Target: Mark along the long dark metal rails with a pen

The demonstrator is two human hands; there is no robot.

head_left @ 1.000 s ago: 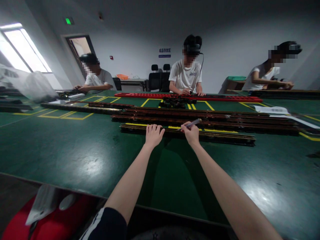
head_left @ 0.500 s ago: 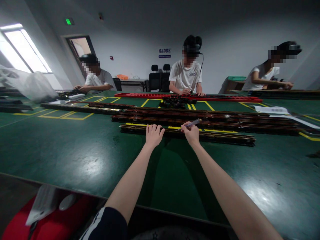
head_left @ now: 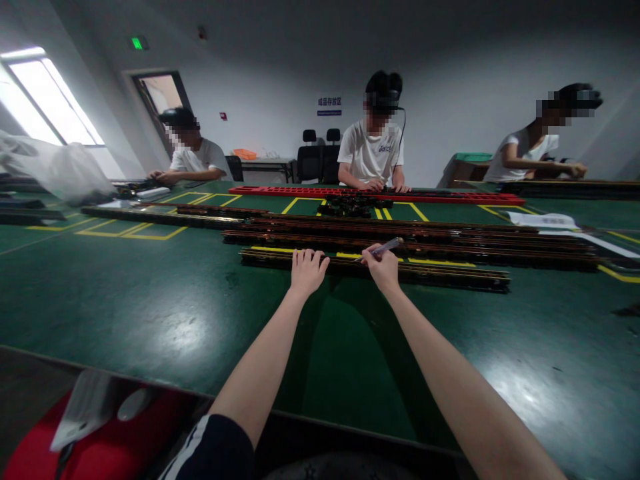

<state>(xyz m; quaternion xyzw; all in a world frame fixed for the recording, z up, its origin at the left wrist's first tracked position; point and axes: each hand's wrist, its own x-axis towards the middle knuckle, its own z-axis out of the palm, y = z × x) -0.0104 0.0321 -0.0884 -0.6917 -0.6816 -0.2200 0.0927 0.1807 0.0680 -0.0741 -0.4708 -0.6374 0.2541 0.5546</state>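
Little has changed—your right hand [head_left: 382, 268] still pinches the pen-like tool [head_left: 391, 245] at the nearest dark strips [head_left: 450, 275] on the green table [head_left: 125, 287], while your left hand [head_left: 307, 272] lies across them (whether gripping, I cannot tell)—suggesting steady work at one spot.

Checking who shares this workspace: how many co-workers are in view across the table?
3: the first co-worker toward the left, the second co-worker behind the red rack, the third co-worker toward the right. Others could be out of frame.
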